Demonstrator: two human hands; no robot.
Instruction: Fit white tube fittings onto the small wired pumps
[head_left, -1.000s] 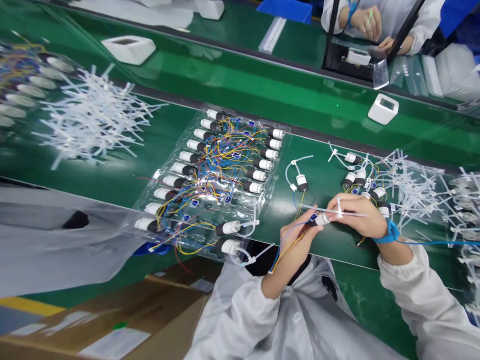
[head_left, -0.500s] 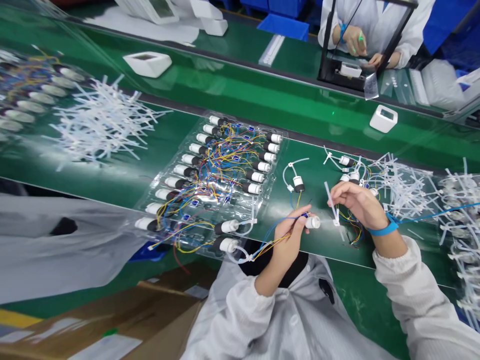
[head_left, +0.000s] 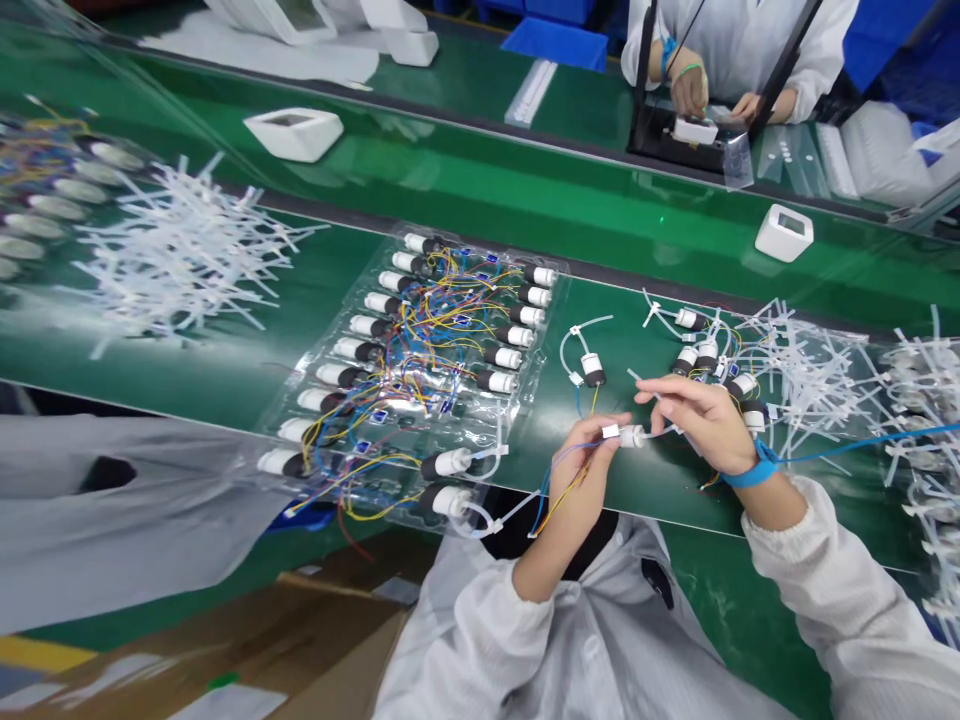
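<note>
My left hand (head_left: 581, 470) is closed on a small white-and-black pump (head_left: 624, 436) whose blue, yellow and red wires trail down past my wrist. My right hand (head_left: 701, 415), with a blue wrist strap (head_left: 756, 468), pinches a thin white tube piece (head_left: 651, 392) and holds it against the pump's white end. Both hands hover just above the green bench (head_left: 645, 490), close together. One finished pump with a looped tube (head_left: 591, 366) lies just beyond my hands.
A clear tray (head_left: 420, 370) of wired pumps lies left of my hands. Loose pumps (head_left: 705, 352) and a heap of white tube pieces (head_left: 817, 375) lie to the right; another heap (head_left: 176, 250) is at the far left. Across the conveyor, another person's hands (head_left: 690, 90) work at a black fixture.
My right hand has come back to the pump and brought the white tube piece against its end. The view has shifted slightly.
</note>
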